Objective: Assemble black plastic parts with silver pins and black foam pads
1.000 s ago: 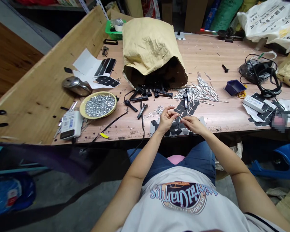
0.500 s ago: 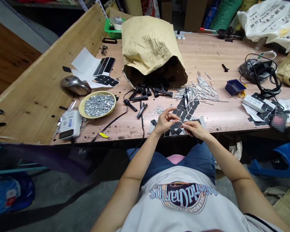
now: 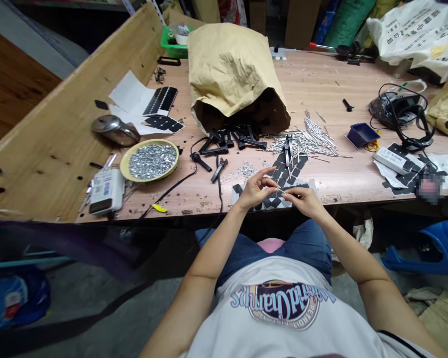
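My left hand point(image 3: 254, 191): pinching the end of a thin metal pin point(image 3: 283, 192).
My right hand point(image 3: 305, 201): gripping the same pin, at 3 o'clock from the left.

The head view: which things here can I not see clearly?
- Thin pin between left hand and right hand: too small to identify.
- Paper bag: dark inside, contents hidden.
- Spot at table edge: blurred out.
- White sack: cut off by the frame's top edge.
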A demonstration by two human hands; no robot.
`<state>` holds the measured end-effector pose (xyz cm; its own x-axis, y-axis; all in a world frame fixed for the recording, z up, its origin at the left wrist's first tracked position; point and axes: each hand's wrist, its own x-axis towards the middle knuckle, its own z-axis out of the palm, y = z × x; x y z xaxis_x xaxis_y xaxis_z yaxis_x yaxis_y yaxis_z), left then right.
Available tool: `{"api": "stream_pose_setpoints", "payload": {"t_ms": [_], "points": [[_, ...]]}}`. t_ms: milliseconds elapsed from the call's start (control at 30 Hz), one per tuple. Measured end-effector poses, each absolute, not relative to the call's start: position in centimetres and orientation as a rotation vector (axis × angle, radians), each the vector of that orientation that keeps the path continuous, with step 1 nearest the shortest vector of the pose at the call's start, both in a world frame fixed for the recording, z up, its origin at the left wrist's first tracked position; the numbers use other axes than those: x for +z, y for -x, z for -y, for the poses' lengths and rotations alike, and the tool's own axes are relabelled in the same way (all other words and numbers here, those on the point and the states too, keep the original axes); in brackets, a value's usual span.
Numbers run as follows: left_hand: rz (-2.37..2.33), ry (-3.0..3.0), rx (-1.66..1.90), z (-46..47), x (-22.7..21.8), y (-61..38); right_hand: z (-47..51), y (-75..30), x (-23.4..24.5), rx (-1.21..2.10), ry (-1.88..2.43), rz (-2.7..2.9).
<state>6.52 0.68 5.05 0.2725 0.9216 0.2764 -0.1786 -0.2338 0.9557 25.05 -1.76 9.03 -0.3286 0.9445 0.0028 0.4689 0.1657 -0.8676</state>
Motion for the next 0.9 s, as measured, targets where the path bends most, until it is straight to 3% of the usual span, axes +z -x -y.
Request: {"api": "stream_pose_setpoints", "payload": {"t_ms": [367, 700, 900], "points": [[-0.721, -1.328, 1.252, -0.4, 4.6, -7.0, 2.0, -24.7, 9.4, 0.954, 1.421, 1.939], [-0.747, -1.251, 1.360, -0.2, 3.6, -8.0, 1.3, -22.8, 11.1, 0.535, 1.986, 2.651], [-0.919, -1.184, 1.432, -0.8, 2.2, -7.8, -0.4, -23.6, 13.1, 0.463, 2.026, 3.121]]}}
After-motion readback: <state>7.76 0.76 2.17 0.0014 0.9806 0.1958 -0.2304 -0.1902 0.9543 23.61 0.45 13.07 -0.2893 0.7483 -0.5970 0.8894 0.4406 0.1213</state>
